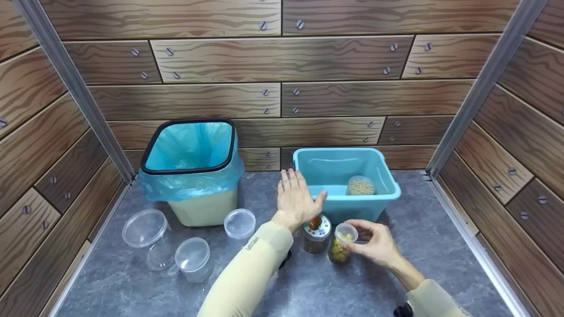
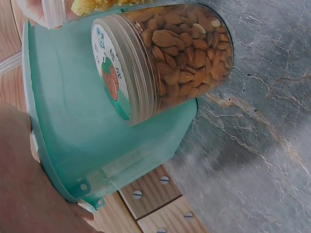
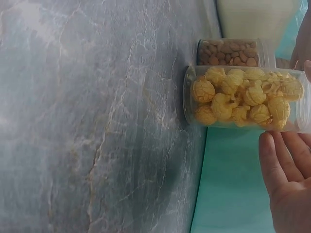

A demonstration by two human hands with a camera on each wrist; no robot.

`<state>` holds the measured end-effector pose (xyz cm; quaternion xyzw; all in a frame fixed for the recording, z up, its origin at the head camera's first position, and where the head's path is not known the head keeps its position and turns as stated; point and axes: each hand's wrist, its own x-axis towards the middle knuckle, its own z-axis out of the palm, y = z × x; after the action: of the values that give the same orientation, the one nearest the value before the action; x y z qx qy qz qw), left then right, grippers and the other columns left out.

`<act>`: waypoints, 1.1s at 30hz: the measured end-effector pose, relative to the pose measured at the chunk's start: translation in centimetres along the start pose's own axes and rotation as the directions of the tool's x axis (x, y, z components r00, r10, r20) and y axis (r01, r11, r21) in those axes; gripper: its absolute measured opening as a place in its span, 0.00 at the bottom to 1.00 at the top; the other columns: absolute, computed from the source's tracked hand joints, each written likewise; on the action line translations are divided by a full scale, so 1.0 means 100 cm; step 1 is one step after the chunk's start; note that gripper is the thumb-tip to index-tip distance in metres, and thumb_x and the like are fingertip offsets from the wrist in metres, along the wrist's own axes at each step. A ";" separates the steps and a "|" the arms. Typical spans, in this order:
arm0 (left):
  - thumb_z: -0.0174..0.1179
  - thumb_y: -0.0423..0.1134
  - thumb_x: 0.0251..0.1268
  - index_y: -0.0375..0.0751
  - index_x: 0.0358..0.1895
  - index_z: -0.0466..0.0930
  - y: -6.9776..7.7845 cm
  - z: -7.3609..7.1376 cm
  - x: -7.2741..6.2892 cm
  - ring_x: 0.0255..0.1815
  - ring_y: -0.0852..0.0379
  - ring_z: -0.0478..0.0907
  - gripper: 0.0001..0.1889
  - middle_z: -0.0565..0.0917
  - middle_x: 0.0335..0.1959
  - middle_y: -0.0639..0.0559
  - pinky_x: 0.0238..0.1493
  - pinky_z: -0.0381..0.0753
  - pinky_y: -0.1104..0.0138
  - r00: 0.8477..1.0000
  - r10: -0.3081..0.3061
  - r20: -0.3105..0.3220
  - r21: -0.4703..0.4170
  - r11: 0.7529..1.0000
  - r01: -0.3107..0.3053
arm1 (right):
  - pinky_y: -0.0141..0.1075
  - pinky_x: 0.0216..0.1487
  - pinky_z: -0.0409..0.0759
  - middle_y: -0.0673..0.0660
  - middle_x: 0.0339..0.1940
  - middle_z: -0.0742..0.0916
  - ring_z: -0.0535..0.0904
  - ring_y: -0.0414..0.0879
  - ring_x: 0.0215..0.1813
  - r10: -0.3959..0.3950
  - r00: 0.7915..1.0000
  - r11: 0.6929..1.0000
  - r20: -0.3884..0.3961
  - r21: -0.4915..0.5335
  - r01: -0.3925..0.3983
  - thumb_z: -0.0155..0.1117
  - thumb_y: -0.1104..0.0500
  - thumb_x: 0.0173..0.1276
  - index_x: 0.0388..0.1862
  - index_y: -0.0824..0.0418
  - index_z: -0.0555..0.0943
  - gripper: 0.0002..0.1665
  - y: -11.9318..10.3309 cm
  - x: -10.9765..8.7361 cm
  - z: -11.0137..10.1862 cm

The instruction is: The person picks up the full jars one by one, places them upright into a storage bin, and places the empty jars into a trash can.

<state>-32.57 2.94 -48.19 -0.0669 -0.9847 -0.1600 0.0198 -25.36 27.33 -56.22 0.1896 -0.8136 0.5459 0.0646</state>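
My left hand (image 1: 296, 200) has its fingers straight at the left rim of a teal bin (image 1: 365, 207), its thumb spread toward the front. Just below that hand stands a clear jar of almonds (image 2: 189, 56), its white lid label printed with an orange fruit. To the right of the almonds is a slim clear jar of popcorn (image 3: 238, 99). My right hand (image 1: 374, 242) holds this jar near its clear lid, thumb in front and fingers at the far side. Inside the bin lies a round tub of small beige pieces (image 1: 361, 186).
A bin with a black rim (image 1: 189, 171) and blue liner stands at the back left. Before it are clear tubs, among them a wide one (image 1: 145, 229), a medium one (image 1: 193, 257) and a small one (image 1: 239, 223). Wood-patterned walls (image 1: 220, 61) enclose the grey marbled table (image 1: 326, 290).
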 end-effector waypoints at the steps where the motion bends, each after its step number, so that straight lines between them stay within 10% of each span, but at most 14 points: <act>1: 0.41 0.76 0.84 0.31 0.93 0.46 0.000 0.000 0.000 0.98 0.33 0.43 0.56 0.49 0.95 0.32 0.96 0.53 0.45 1.000 0.000 0.000 -0.003 1.000 0.000 | 0.31 0.50 0.93 0.72 0.52 0.95 0.94 0.36 0.48 -0.006 1.000 1.000 -0.007 0.001 0.006 0.89 0.68 0.60 0.61 0.71 0.90 0.30 -0.001 0.000 0.000; 14: 0.39 0.75 0.85 0.30 0.93 0.46 0.000 0.000 0.000 0.98 0.32 0.43 0.55 0.49 0.95 0.31 0.96 0.53 0.45 1.000 0.008 0.000 0.010 1.000 -0.008 | 0.33 0.46 0.94 0.76 0.53 0.93 0.96 0.39 0.43 -0.033 0.988 0.995 -0.148 0.084 0.046 0.87 0.78 0.52 0.61 0.76 0.89 0.34 -0.034 0.012 -0.010; 24: 0.40 0.75 0.85 0.29 0.92 0.47 0.000 0.001 0.001 0.98 0.32 0.44 0.55 0.50 0.95 0.31 0.96 0.53 0.45 1.000 0.011 -0.009 0.000 1.000 -0.011 | 0.32 0.43 0.94 0.62 0.48 0.97 0.94 0.36 0.42 -0.078 0.966 0.992 -0.246 0.077 0.100 0.82 0.82 0.52 0.58 0.79 0.88 0.31 -0.072 0.039 -0.032; 33: 0.39 0.76 0.84 0.31 0.93 0.46 0.001 0.000 0.000 0.98 0.32 0.42 0.56 0.49 0.95 0.32 0.96 0.53 0.45 1.000 0.008 0.001 0.011 1.000 -0.008 | 0.30 0.45 0.93 0.73 0.51 0.95 0.93 0.32 0.44 -0.124 0.948 0.991 -0.294 0.001 0.130 0.85 0.80 0.53 0.59 0.76 0.89 0.31 -0.100 0.071 -0.051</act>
<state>-32.58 3.00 -48.19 -0.0707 -0.9853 -0.1545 0.0203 -28.64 26.92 -43.36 0.1593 -0.7754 0.5710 0.2176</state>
